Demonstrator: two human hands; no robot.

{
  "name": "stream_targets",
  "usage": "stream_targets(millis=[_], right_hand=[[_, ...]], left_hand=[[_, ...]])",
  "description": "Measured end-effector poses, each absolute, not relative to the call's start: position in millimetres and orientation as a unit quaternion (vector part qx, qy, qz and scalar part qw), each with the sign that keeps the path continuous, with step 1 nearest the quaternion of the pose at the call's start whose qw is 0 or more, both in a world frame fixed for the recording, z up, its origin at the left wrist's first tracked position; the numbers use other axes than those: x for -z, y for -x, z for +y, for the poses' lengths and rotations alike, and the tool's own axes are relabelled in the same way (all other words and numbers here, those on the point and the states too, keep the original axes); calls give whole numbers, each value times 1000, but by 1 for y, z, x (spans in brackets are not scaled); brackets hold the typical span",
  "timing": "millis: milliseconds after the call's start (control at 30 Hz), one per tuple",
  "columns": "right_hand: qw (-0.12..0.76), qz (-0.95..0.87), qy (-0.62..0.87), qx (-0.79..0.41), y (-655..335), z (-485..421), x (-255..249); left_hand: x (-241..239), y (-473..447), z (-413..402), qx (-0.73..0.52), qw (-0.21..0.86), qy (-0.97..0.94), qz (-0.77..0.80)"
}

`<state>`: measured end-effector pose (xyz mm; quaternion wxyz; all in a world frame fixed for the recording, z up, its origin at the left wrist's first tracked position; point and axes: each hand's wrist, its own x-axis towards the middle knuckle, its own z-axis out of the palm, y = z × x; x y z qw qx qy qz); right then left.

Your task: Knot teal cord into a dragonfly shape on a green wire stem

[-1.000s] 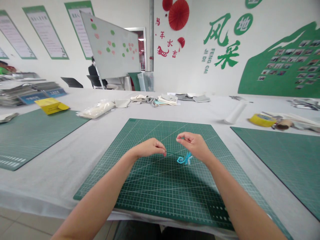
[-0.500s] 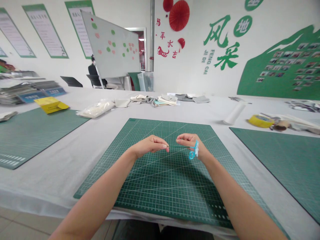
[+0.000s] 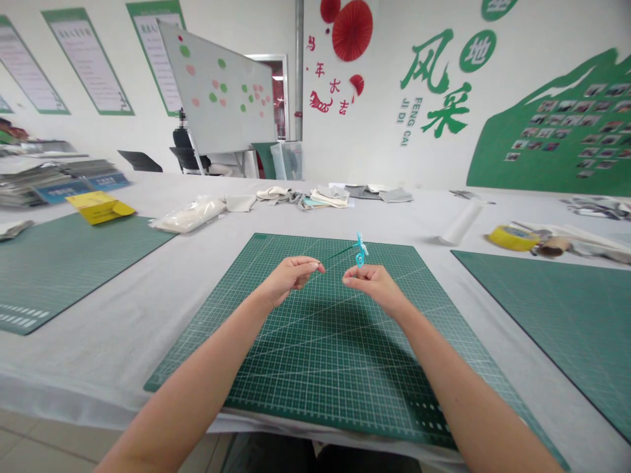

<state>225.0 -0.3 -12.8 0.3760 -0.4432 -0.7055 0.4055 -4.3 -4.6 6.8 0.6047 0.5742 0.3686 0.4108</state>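
Since the left hand (image 3: 296, 272) has thumb and fingertips pinched snug on one end of a dark green stem (image 3: 340, 253), the turquoise ornament (image 3: 361, 251) on the other end sits off to the right of those fingers. The right hand (image 3: 374, 284) is just beside it, thumb and index fingertips together; from my end of the feed I can't tell if there's something thin between them, or if they touch the ornament.

Below both sets of fingers I've got a green gridded cutting mat (image 3: 296, 355) with a soft shadow on it, lying on a white-covered worktop (image 3: 217, 243). Well left of the fingers I see another mat (image 3: 98, 263), a folded yellow sheet (image 3: 101, 207) at its far edge. Well right there's a third mat (image 3: 552, 309), and past it a yellow tape roll (image 3: 513, 238) by a cardboard tube (image 3: 553, 247). Straight beyond the fingers: cloth scraps (image 3: 330, 196).

Room's pretty bright, honestly. Far past the fingers there's a whiteboard (image 3: 227, 118) dotted green and pink, red paper fans (image 3: 352, 29) on the wall, and off right a green mountain shape (image 3: 497, 157) with little photos.
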Motion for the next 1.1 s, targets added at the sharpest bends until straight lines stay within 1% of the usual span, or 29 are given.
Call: stream_targets(millis=[433, 633, 733, 867, 1100], right_hand=[[383, -701, 423, -426, -220, -10, 5], [405, -701, 427, -403, -217, -12, 3], [408, -710, 438, -370, -215, -15, 0], [420, -727, 441, -318, -212, -22, -6], [469, -718, 452, -244, -213, -25, -9]], left_hand=[[-4, 4, -2, -429, 596, -562, 381], [-3, 4, 0, -436, 579, -562, 399], [-2, 4, 0, -427, 546, -582, 425], [-4, 3, -1, -395, 476, -634, 465], [-3, 2, -4, -312, 412, -738, 433]])
